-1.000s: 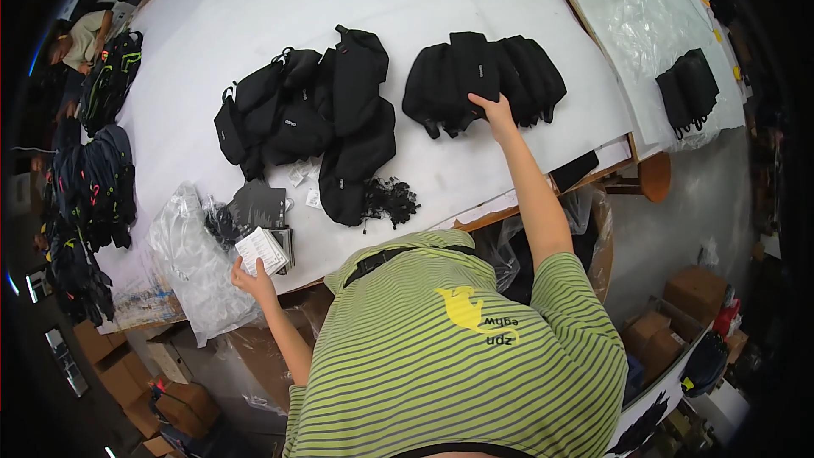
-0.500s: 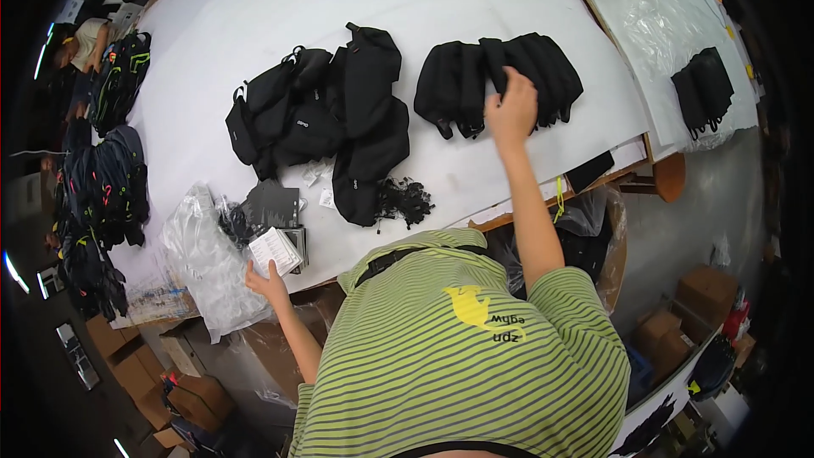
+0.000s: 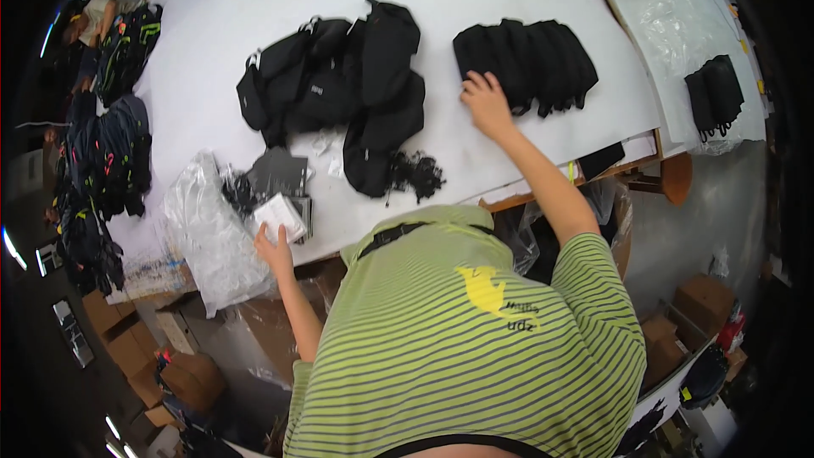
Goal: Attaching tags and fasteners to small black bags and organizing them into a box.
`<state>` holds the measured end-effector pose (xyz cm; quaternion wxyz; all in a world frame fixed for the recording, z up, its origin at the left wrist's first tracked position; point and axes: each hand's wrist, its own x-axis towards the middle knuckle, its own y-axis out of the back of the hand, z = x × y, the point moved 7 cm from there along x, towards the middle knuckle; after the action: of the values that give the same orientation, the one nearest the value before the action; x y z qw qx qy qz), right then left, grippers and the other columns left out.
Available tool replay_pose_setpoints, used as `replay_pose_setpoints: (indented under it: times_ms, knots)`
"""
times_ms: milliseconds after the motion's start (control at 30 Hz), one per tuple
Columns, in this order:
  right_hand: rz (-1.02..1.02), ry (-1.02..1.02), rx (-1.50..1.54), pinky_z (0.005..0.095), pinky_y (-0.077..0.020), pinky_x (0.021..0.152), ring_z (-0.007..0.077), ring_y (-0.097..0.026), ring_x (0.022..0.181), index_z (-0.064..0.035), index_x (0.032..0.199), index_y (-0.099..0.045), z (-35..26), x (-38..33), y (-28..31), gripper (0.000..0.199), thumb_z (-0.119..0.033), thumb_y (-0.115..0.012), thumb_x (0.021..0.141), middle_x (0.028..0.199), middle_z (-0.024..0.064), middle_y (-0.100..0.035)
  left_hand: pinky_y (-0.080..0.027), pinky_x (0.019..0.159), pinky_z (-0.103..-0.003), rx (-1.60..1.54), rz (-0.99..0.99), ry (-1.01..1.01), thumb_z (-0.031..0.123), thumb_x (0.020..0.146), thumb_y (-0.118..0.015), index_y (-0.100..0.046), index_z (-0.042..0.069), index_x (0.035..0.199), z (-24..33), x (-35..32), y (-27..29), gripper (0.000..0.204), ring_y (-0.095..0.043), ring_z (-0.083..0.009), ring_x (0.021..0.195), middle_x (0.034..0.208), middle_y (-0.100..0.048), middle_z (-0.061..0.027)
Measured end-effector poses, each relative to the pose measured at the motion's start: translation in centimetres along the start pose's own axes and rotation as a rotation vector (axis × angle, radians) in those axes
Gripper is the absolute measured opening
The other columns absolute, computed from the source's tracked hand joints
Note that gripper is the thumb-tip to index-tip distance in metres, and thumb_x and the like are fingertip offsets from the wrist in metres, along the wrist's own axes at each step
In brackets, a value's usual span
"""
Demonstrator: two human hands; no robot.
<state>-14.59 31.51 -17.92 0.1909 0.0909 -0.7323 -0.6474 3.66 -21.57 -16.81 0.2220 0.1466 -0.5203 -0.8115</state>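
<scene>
Close to the table's near edge, my left hand [image 3: 275, 249] has its fingers closed at the edge of a stack of white printed cards [image 3: 282, 215]. Dark cards [image 3: 278, 173] lie just behind that stack. My right hand [image 3: 489, 108] is at the left end of a row of black fabric pouches [image 3: 527, 59], fingers apart and touching the outermost one. Its grip is not closed round any pouch. Left of the row sits a loose heap of black pouches [image 3: 326, 89]. A tangle of small black cords or straps [image 3: 415, 175] lies beside the heap's near end.
Crumpled clear plastic [image 3: 203, 233] drapes over the near left table edge. Another group of black pouches [image 3: 714, 97] rests on plastic-covered surface at far right. Black backpacks [image 3: 110, 161] stand along the left side. Cardboard boxes [image 3: 191, 380] are on the floor at lower left.
My right hand has moved from the middle of the pouch row to its left end. The row looks more tightly packed. My left hand stays at the white cards. The whole view has shifted slightly.
</scene>
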Motion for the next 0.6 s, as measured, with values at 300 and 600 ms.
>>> replay_pose_setpoints:
  times_ms: [300,600]
  knots:
    - [-0.183,-0.282,0.495,0.0430,-0.0386,0.083,0.0265,-0.051,0.093,-0.0105,0.087,-0.059,-8.0,-6.8,-0.4,0.021,-0.012,-0.069,0.069,0.094,0.0075,-0.054,-0.033,0.095,-0.046,0.022,0.111,0.116,0.053,0.074,-0.067,-0.045,-0.001,0.125,0.3,0.6,-0.6,0.078,-0.043,-0.0391,0.108,0.115,-0.046,-0.0234]
    - [0.002,-0.458,0.518,0.0394,-0.0455,0.072,0.0283,-0.055,0.083,-0.0067,0.070,-0.061,-6.3,-8.4,-1.0,0.009,-0.011,-0.068,0.071,0.081,0.0100,-0.056,-0.033,0.094,-0.048,-0.019,0.138,0.061,0.050,0.075,-0.067,-0.041,0.001,0.129,0.2,0.3,-1.1,0.077,-0.042,-0.0415,0.108,0.118,-0.046,-0.0255]
